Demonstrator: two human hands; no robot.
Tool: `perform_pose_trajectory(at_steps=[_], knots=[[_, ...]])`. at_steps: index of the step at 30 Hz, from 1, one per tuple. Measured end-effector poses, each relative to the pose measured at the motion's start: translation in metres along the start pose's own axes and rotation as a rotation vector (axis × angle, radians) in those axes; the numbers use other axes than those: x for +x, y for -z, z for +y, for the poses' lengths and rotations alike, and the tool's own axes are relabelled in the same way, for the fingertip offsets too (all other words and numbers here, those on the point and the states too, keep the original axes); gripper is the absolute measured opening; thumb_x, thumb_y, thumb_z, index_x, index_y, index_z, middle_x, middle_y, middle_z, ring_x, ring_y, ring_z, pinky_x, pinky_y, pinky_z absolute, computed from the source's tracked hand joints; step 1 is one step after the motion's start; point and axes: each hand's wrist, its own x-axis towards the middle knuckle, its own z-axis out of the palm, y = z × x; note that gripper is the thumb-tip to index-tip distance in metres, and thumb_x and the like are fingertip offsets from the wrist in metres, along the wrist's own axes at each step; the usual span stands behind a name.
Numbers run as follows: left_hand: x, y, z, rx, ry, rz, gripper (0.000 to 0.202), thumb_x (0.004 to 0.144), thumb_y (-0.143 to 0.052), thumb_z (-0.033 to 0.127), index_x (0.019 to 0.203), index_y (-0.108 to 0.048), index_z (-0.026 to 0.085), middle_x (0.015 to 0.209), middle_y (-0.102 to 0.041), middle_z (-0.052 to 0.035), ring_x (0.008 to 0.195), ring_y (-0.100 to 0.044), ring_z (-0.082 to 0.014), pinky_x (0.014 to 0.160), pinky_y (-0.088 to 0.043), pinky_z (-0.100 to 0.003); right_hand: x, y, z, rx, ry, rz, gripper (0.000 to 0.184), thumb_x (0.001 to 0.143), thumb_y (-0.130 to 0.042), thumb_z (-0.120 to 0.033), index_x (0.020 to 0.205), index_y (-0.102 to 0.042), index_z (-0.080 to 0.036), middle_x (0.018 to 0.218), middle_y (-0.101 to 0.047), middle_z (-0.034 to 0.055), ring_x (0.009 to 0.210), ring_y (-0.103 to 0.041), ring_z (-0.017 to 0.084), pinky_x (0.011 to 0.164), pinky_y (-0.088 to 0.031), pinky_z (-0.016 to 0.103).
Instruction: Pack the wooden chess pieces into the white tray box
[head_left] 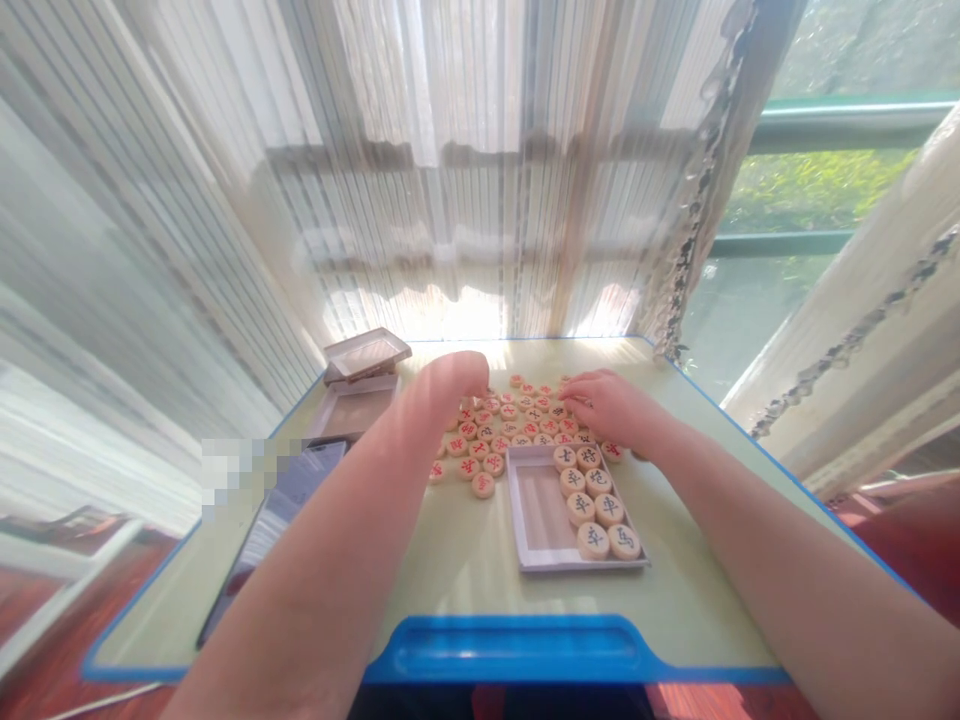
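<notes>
Round wooden Chinese chess pieces [508, 411] with red and black characters lie spread over the middle of the table. Bent down at the wrist, my left hand [461, 375] is at the far left edge of the spread, its fingers mostly hidden. On the right side, my right hand [606, 402] reaches over the pieces with fingers stretched out to the left, fingertips at a piece on the far side. Nearer to me stands a shallow white box [541, 555]. Two columns of black-lettered pieces [581, 508] fill its right side; bare bottom shows on its left.
A second shallow box [352, 405] and a tilted box lid [367, 352] lie at the far left. A phone or tablet [289, 530] lies under my left forearm. The table [465, 570] has a blue rim with a blue trough [517, 645]; sheer curtains [465, 200] hang behind.
</notes>
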Motion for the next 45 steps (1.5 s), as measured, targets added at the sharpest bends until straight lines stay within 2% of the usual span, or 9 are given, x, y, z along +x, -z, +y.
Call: perform_pose_trajectory(at_steps=[5, 10, 12, 17, 21, 27, 33, 41, 45], knots=[[-0.003, 0.002, 0.005, -0.033, 0.057, -0.120, 0.034, 0.072, -0.062, 0.024, 0.104, -0.068, 0.020, 0.092, -0.072, -0.0043, 0.074, -0.065, -0.0180, 0.067, -0.053, -0.026, 0.000, -0.002, -0.003, 0.000, 0.006, 0.019, 0.029, 0.087, -0.044, -0.024, 0.095, -0.073, -0.023, 0.103, -0.069, 0.0037, 0.103, -0.058, 0.022, 0.092, -0.043, 0.031], [0.007, -0.011, 0.003, -0.047, -0.063, 0.179, 0.040, 0.080, -0.049, 0.019, 0.118, -0.062, 0.023, 0.123, -0.062, -0.0030, 0.101, -0.060, -0.0188, 0.086, -0.049, -0.025, 0.000, -0.002, -0.008, -0.005, -0.001, 0.045, 0.031, 0.086, -0.043, -0.023, 0.097, -0.072, -0.024, 0.104, -0.070, 0.0025, 0.103, -0.057, 0.021, 0.092, -0.044, 0.032], [0.011, -0.021, 0.006, -0.077, -0.176, 0.220, 0.045, 0.081, -0.045, 0.016, 0.122, -0.060, 0.026, 0.132, -0.055, 0.0005, 0.109, -0.057, -0.0184, 0.090, -0.047, -0.024, -0.001, -0.001, -0.010, -0.001, -0.028, 0.076, 0.033, 0.085, -0.042, -0.019, 0.098, -0.072, -0.024, 0.105, -0.070, 0.0015, 0.104, -0.057, 0.021, 0.093, -0.043, 0.031], [0.020, -0.043, 0.020, -0.090, -0.222, 0.141, 0.054, 0.075, -0.048, 0.008, 0.124, -0.058, 0.027, 0.124, -0.061, 0.0001, 0.107, -0.058, -0.0197, 0.094, -0.045, -0.026, -0.001, -0.002, -0.010, 0.010, -0.034, 0.089, 0.036, 0.081, -0.041, -0.013, 0.097, -0.072, -0.025, 0.107, -0.069, 0.0002, 0.105, -0.056, 0.020, 0.093, -0.043, 0.031], [0.023, -0.049, 0.027, -0.051, -0.272, 0.190, 0.046, 0.080, -0.045, 0.012, 0.122, -0.059, 0.023, 0.126, -0.060, -0.0023, 0.111, -0.056, -0.0200, 0.097, -0.043, -0.027, 0.000, -0.003, -0.009, 0.012, -0.054, 0.076, 0.034, 0.082, -0.042, -0.015, 0.097, -0.072, -0.024, 0.106, -0.070, 0.0009, 0.103, -0.056, 0.020, 0.093, -0.043, 0.030], [0.017, -0.049, 0.027, -0.199, -0.200, 0.282, 0.052, 0.082, -0.044, 0.014, 0.134, -0.047, 0.019, 0.119, -0.064, -0.0037, 0.103, -0.060, -0.0168, 0.093, -0.046, -0.026, -0.001, 0.000, -0.009, 0.017, -0.042, 0.073, 0.033, 0.083, -0.042, -0.017, 0.098, -0.072, -0.023, 0.106, -0.070, 0.0019, 0.103, -0.057, 0.020, 0.094, -0.041, 0.030], [0.011, -0.047, 0.024, -0.200, -0.189, 0.313, 0.035, 0.077, -0.052, 0.019, 0.109, -0.066, 0.014, 0.111, -0.067, -0.0062, 0.101, -0.060, -0.0197, 0.095, -0.045, -0.028, -0.003, 0.002, -0.017, 0.069, 0.006, 0.231, 0.033, 0.086, -0.042, -0.020, 0.108, -0.066, -0.018, 0.106, -0.069, 0.0055, 0.103, -0.057, 0.021, 0.091, -0.043, 0.032], [0.011, -0.045, 0.023, -0.661, -0.129, 0.606, 0.021, 0.070, -0.058, 0.020, 0.088, -0.069, 0.015, 0.087, -0.068, -0.0052, 0.077, -0.062, -0.0161, 0.075, -0.050, -0.028, -0.009, 0.015, -0.020, 0.135, 0.051, 0.384, 0.029, 0.084, -0.045, -0.019, 0.105, -0.065, -0.018, 0.104, -0.069, 0.0066, 0.101, -0.059, 0.022, 0.088, -0.046, 0.035], [-0.003, -0.036, 0.029, -1.068, -0.158, 0.623, 0.026, 0.067, -0.061, 0.023, 0.090, -0.067, 0.013, 0.074, -0.066, -0.0040, 0.069, -0.060, -0.0150, 0.070, -0.050, -0.029, -0.010, 0.015, -0.023, 0.158, 0.031, 0.325, 0.027, 0.083, -0.048, -0.023, 0.105, -0.065, -0.019, 0.104, -0.069, 0.0060, 0.096, -0.062, 0.022, 0.085, -0.047, 0.036]])
